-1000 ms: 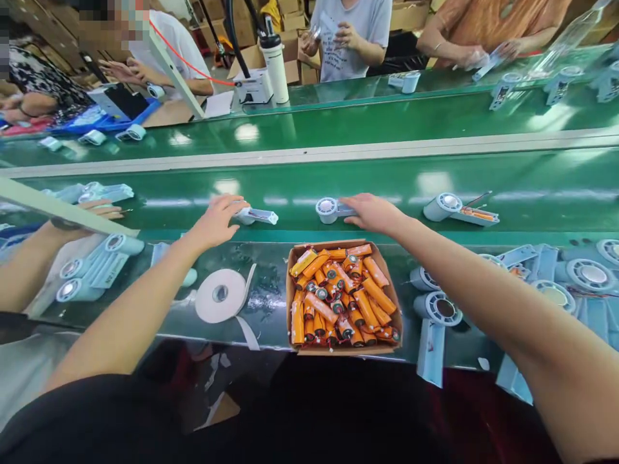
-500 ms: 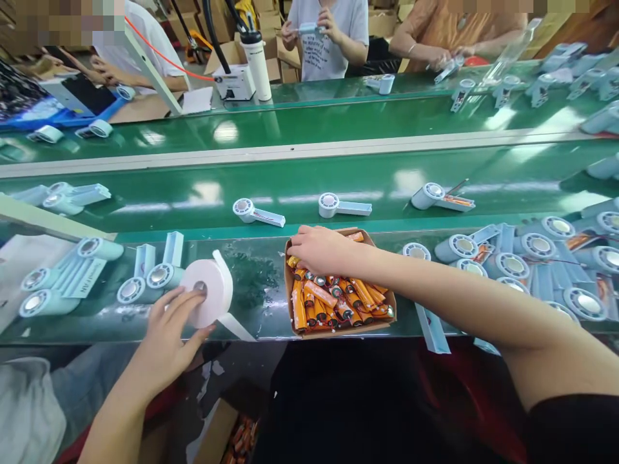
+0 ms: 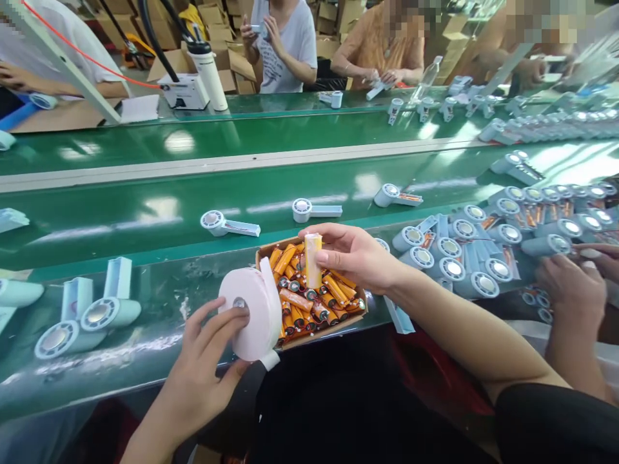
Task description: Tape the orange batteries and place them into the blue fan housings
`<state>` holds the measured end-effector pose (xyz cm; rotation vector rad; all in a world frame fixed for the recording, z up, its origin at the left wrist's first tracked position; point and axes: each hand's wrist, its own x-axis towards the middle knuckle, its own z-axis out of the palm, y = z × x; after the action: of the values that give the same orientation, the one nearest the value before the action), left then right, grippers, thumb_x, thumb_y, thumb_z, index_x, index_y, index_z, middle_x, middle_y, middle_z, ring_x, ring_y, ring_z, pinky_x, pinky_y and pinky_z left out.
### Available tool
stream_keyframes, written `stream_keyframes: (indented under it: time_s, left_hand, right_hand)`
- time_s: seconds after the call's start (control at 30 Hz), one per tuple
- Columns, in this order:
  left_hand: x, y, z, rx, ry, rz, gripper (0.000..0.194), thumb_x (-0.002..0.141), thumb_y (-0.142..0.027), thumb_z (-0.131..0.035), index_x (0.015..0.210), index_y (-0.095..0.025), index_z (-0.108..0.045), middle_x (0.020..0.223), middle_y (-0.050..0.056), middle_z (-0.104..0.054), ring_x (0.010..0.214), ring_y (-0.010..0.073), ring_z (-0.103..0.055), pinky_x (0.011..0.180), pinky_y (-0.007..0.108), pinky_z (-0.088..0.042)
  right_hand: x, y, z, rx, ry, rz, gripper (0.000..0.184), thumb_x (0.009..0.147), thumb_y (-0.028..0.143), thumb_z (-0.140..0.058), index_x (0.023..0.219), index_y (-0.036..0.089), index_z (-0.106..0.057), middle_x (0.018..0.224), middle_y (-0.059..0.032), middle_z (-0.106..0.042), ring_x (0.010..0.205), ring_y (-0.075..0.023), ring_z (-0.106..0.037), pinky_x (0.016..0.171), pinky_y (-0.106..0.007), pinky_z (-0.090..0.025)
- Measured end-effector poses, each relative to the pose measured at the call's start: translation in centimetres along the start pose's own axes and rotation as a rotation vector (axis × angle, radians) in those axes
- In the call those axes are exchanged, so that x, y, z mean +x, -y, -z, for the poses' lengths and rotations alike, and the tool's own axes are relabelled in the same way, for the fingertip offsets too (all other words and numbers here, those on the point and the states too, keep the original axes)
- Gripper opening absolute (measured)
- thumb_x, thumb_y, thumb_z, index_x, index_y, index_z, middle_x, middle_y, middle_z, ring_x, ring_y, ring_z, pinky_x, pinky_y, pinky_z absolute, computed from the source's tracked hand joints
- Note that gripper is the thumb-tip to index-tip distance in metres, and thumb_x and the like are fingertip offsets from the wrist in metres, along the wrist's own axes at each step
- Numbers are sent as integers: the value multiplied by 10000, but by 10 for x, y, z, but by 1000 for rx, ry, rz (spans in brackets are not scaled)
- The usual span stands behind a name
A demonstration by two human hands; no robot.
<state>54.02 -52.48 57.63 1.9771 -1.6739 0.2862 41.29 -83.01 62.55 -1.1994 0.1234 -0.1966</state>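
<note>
My left hand is closed on a roll of white tape, fingertips at its core and thumb at its lower edge. A loose end of tape hangs from the bottom of the roll. Between the thumb and fingers of my right hand is an orange battery with a whitish strip on its face, held upright. Below it, a cardboard box is filled with orange batteries, some with thin wires. The roll overlaps the left side of the box in view.
Light blue handheld fan bodies lie left of the tape, and many more crowd the right. Several ride on the green conveyor belt. A co-worker's hands are at the right edge; other people sit across the belt.
My right hand has come up out of the box with a battery. My left hand has moved the tape roll rightward, close against the box. The view has turned to the right.
</note>
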Motion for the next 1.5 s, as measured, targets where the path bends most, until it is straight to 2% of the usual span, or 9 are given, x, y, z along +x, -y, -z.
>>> stream_keyframes:
  time_s: [0.33,0.47,0.57,0.67,0.8,1.07,1.3,1.4,1.5]
  left_hand:
    - [18,-31,-2,-81,1,-43,320,977,-146,-633,1276,-247,-688,1156,64,-795,1243,307,-587,1064,456,-517]
    - [21,-42,-5,-105,-16,-23,330,957,-161,-639,1263,-262,-707,1134,57,-804,1181,303,-615,1047,460,-514]
    - [25,-47,-6,-118,3,-25,364,938,-150,-632,1272,-268,-717,1133,57,-807,1171,303,-625,1041,458,-519]
    - [30,-50,-4,-85,37,-73,397,907,-116,-650,1271,-253,-729,1129,56,-813,1130,283,-631,1020,428,-531]
    - [34,-53,-1,-59,56,-106,423,893,-84,-632,1271,-233,-747,1142,65,-812,1092,269,-637,1002,405,-536]
    - [39,-58,-4,-3,30,-132,299,965,-135,-632,1224,-217,-757,1108,41,-824,989,248,-623,1027,417,-506]
    - [34,-50,-6,97,17,-171,377,937,-112,-660,1280,-240,-753,1088,36,-834,964,242,-658,1056,451,-542]
    - [35,-44,-3,133,19,-223,431,906,-67,-675,1278,-267,-763,1092,9,-838,959,231,-657,1084,446,-540]
    - [40,-41,-1,155,37,-282,471,877,8,-661,1244,-263,-777,1096,-6,-834,921,213,-636,1116,440,-510]
  right_hand:
    - [-50,-10,-9,-449,-323,789,277,849,147,-800,1016,311,-653,1005,-4,-840,1041,-240,-814,1004,-500,-663]
    - [-60,-29,-6,-601,-302,848,339,778,113,-804,937,348,-619,904,2,-833,991,-297,-820,958,-549,-665]
    - [-62,-42,-3,-730,-216,922,336,752,114,-810,886,378,-650,855,29,-841,922,-295,-809,868,-516,-672]
    - [-62,-51,-2,-865,-251,1016,272,769,159,-778,848,393,-663,822,51,-848,736,-268,-747,708,-465,-650]
    - [-70,-59,-8,-795,-327,806,233,785,157,-742,846,366,-659,889,14,-864,663,-256,-684,668,-471,-618]
    - [-78,-70,-24,-238,-550,615,255,894,188,-831,1026,336,-670,1098,-14,-845,1053,-232,-787,939,-458,-649]
    - [-91,-70,-21,-180,-365,507,130,909,356,-829,996,312,-743,1119,-69,-843,1070,-271,-785,951,-480,-656]
    - [-88,-63,-14,-19,-368,252,333,817,280,-935,1091,314,-749,1197,-42,-831,1062,-222,-798,879,-369,-681]
    - [-80,-49,2,70,-187,-43,588,774,292,-971,1308,280,-724,1147,-57,-846,1016,-234,-822,880,-386,-691]
